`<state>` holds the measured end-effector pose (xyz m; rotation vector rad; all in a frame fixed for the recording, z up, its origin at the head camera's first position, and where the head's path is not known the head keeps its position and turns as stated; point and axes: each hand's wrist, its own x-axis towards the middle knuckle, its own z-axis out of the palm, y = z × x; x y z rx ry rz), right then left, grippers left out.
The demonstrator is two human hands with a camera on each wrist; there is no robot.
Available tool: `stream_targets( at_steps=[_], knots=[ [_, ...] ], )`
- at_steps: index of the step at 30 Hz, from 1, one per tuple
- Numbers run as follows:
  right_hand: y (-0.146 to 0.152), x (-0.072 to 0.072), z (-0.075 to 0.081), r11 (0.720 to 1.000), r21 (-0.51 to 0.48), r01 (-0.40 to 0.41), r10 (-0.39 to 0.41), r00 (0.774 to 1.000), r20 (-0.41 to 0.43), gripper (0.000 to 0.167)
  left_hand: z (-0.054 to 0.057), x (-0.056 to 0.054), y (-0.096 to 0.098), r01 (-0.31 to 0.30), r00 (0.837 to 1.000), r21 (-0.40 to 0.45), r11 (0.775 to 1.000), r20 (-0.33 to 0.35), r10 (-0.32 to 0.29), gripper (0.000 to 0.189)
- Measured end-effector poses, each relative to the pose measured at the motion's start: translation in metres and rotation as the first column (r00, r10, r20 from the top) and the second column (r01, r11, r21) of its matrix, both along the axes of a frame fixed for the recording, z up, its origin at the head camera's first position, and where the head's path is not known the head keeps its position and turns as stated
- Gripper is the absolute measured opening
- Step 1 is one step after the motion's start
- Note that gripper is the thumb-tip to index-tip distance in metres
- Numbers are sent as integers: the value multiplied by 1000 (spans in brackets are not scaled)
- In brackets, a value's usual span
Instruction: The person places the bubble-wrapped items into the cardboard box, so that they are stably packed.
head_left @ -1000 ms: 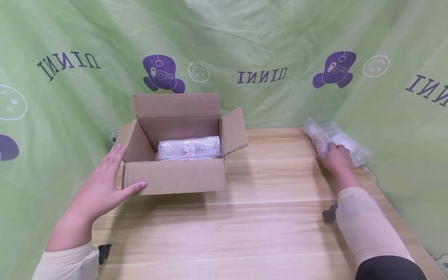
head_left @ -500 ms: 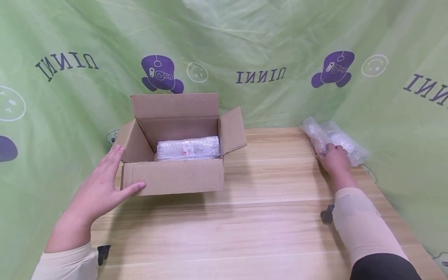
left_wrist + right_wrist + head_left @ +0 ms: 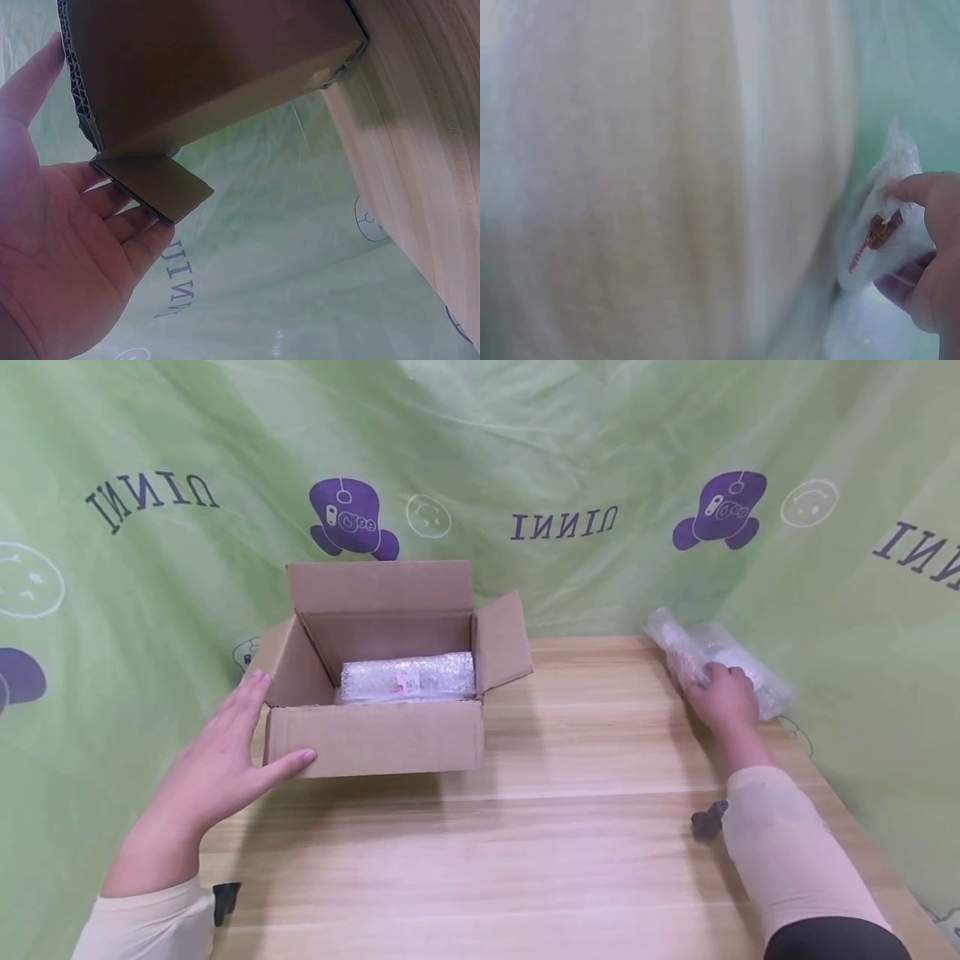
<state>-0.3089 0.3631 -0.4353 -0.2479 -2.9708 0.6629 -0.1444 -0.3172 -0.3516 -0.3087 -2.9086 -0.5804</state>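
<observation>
An open cardboard box (image 3: 375, 739) stands left of centre on the table, its flaps spread. Inside lies a bubble-wrapped package (image 3: 407, 677) with a small label. My left hand (image 3: 217, 760) spreads over the box's front left corner, thumb along the front flap and fingers against the left flap. From the left wrist view, those fingers lie along the edge of a flap (image 3: 157, 186). At the table's far right corner, my right hand (image 3: 723, 697) pinches a bubble-wrapped roll (image 3: 675, 643). Red and brown printing shows through its wrap in the right wrist view, between thumb and fingers.
Another bubble-wrapped package (image 3: 742, 656) lies beside the roll, partly behind my right hand. The wood-grain table (image 3: 510, 852) ends at the right. A green printed curtain (image 3: 570, 452) hangs close behind and along both sides.
My right fingers have drawn in on the bubble-wrapped roll, which has tilted slightly up. My left hand and the box hold their place; the head view has shifted a little.
</observation>
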Motion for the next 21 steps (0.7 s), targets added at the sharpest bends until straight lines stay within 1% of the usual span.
stream_targets(
  at_steps=[3, 7, 12, 17, 21],
  knots=[
    [-9, 2, 14, 999, -21, -37, 36, 998, -43, 72, 0, 0, 0, 3, 1000, 5, 1000, -6, -3, 110],
    [-23, 4, 37, 995, -21, -99, 96, 991, -97, 70, 0, 0, -1, 2, 1000, 7, 1000, -5, -2, 110],
    [-44, 10, 67, 983, -15, -181, 176, 970, -169, 68, -1, 0, -1, 0, 1000, 5, 1000, 3, 0, 110],
    [-69, 20, 96, 964, -18, -266, 255, 939, -231, 69, -1, -1, -1, 0, 1000, 3, 1000, 3, 0, 110],
    [-95, 29, 123, 941, 8, -338, 325, 896, -303, 65, -1, -1, 0, 2, 1000, 3, 1000, 1, -2, 110]
  ],
)
